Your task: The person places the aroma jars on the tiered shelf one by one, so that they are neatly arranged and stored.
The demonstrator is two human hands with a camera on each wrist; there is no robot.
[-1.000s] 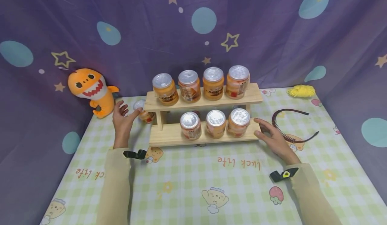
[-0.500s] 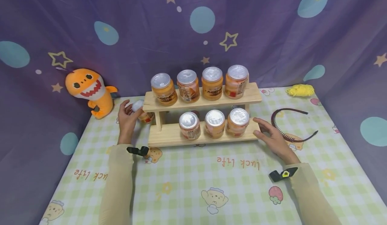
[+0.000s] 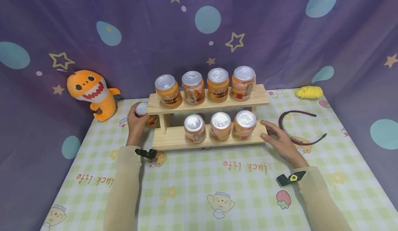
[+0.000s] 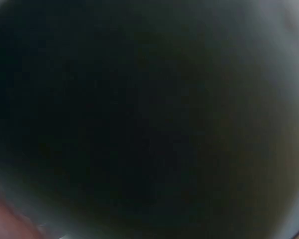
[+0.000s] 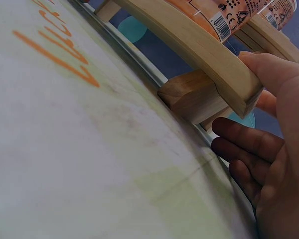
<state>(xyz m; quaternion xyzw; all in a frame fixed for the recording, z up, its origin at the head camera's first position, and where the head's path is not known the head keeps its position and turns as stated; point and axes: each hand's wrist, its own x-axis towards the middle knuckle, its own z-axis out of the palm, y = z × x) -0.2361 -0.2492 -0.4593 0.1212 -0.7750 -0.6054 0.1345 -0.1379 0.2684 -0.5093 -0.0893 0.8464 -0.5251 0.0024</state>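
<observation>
At the left end of a two-tier wooden display rack [image 3: 174, 139], my left hand [image 3: 136, 125] curls round a jar [image 3: 141, 109] with a silvery lid and orange contents. The rack's upper board partly covers that jar in the head view. My right hand [image 3: 281, 143] holds the right end of the lower board, its thumb on top of the wood [image 5: 239, 92] in the right wrist view and the lower fingers beneath, off the board. Several similar jars [image 3: 218, 86] line the upper tier, and three jars [image 3: 221, 127] stand on the lower one. Dark blur fills the left wrist view.
An orange shark plush [image 3: 105, 101] leans by the curtain at back left. Right of the rack lie a dark toothed headband [image 3: 281, 124] and a yellow yarn bundle [image 3: 309, 92]. A green checked cloth [image 3: 186, 196] covers the table, with a purple curtain [image 3: 140, 34] behind.
My left hand has moved right from beside the plush to the jar, and its fingers have closed round it. The right hand has stayed at the rack's end.
</observation>
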